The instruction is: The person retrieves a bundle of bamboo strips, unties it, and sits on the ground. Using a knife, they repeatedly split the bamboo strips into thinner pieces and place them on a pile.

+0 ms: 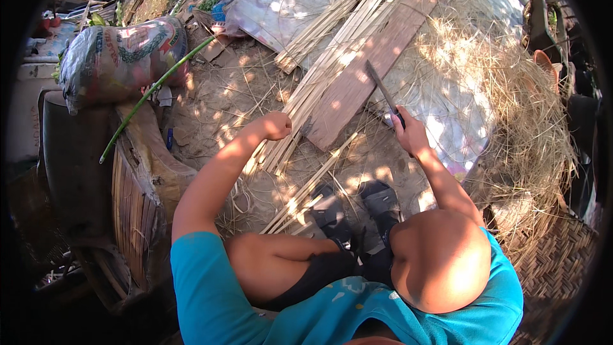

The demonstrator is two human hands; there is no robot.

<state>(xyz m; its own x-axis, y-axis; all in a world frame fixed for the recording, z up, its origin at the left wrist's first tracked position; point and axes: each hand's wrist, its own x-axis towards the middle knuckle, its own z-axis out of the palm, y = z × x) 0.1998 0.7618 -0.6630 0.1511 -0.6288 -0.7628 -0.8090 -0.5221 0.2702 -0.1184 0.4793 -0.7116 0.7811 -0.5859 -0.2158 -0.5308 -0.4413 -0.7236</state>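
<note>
My right hand (412,133) grips a long knife (382,86) by its dark handle. The blade points up and away, its far part over a wooden plank (348,99). My left hand (277,126) is closed in a fist beside the near part of a bundle of long, pale split-bamboo strips (319,89). What that fist holds, if anything, is hidden. The strips lie lengthwise along the plank's left side and run to the far edge of the view. Several shorter loose strips (313,185) lie on the ground near my feet.
A heap of fine shavings (511,102) spreads at the right over a pale sheet (440,118). To the left lie a stuffed sack (124,57), a green stalk (156,86) and a curved wooden piece (153,140). My sandaled feet (380,201) rest close in front of me.
</note>
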